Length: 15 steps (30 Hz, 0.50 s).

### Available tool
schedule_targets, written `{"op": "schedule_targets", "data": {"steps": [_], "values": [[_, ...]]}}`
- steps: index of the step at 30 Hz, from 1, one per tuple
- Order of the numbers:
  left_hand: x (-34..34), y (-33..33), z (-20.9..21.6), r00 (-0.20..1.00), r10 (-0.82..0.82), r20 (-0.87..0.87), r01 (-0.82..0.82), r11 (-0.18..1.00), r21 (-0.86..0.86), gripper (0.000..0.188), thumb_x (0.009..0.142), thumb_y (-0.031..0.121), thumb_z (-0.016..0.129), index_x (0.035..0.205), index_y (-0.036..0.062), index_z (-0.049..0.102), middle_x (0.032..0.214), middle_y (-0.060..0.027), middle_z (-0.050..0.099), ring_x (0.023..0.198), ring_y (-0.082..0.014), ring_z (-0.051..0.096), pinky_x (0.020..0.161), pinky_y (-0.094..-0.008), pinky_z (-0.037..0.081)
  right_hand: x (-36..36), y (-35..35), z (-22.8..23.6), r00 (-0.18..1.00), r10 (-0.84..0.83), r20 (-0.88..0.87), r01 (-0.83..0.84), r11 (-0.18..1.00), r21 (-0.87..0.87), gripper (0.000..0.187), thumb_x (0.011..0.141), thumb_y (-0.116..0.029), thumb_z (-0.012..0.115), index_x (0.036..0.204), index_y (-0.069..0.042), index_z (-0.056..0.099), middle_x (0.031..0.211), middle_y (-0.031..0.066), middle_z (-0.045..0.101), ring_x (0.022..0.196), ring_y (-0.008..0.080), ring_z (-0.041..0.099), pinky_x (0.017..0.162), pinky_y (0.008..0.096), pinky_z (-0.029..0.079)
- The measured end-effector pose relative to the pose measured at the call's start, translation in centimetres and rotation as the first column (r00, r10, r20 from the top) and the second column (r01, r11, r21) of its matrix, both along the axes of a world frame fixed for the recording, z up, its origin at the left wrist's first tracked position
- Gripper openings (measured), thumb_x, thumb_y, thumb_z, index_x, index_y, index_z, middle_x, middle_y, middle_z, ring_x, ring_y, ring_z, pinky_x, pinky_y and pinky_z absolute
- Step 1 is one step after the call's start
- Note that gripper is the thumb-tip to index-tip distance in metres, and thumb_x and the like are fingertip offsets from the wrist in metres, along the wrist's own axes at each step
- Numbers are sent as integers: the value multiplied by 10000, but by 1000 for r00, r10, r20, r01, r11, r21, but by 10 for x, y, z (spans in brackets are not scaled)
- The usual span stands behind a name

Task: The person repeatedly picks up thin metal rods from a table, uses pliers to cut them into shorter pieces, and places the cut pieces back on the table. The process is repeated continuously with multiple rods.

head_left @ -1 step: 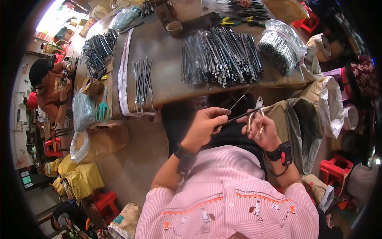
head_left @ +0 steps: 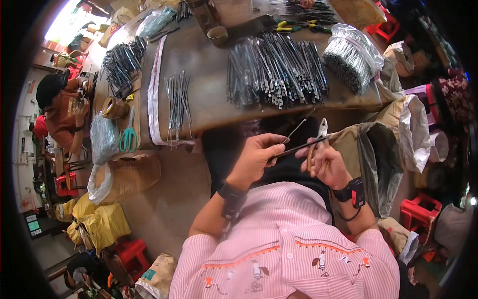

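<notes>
Left hand [head_left: 253, 160] pinches thin dark metal strips [head_left: 298, 148]; right hand [head_left: 329, 165] curls around silver, tan-handled pliers [head_left: 323, 128].
Strips look straight, narrow, splayed in a V toward the right, near side of the brown table [head_left: 209, 102].

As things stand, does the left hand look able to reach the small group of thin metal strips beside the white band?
Probably yes: the small group of strips lies at the table's near edge, with nothing visible blocking the left hand, though it holds thin dark pieces.
</notes>
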State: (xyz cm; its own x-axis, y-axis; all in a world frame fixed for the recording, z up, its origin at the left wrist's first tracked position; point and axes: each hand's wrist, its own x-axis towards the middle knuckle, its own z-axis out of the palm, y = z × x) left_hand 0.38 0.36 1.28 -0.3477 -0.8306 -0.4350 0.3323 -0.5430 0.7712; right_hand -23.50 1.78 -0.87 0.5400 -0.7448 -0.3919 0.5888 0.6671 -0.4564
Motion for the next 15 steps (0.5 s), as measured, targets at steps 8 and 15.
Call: {"op": "schedule_targets", "data": {"steps": [8, 15], "values": [[-4, -1, 1, 995, 53, 88, -42, 992, -121, 180, 863, 30, 639, 1040, 12, 668, 789, -5, 635, 570, -35, 494, 494, -175, 381, 7, 6, -11, 658, 53, -751, -442, 834, -329, 695, 672, -24, 503, 1361, -63, 414, 1088, 58, 510, 947, 167, 514, 778, 263, 453], [-3, -3, 0, 971, 104, 217, -47, 966, -255, 198, 842, 17, 637, 1035, 20, 678, 820, 2, 664, 589, -14, 536, 474, -153, 401, 8, -5, 2, 386, -295, -874, -647, 588, -485, 713, 653, -42, 495, 1363, -47, 422, 1097, 124, 516, 896, 228, 535, 757, 307, 460]]}}
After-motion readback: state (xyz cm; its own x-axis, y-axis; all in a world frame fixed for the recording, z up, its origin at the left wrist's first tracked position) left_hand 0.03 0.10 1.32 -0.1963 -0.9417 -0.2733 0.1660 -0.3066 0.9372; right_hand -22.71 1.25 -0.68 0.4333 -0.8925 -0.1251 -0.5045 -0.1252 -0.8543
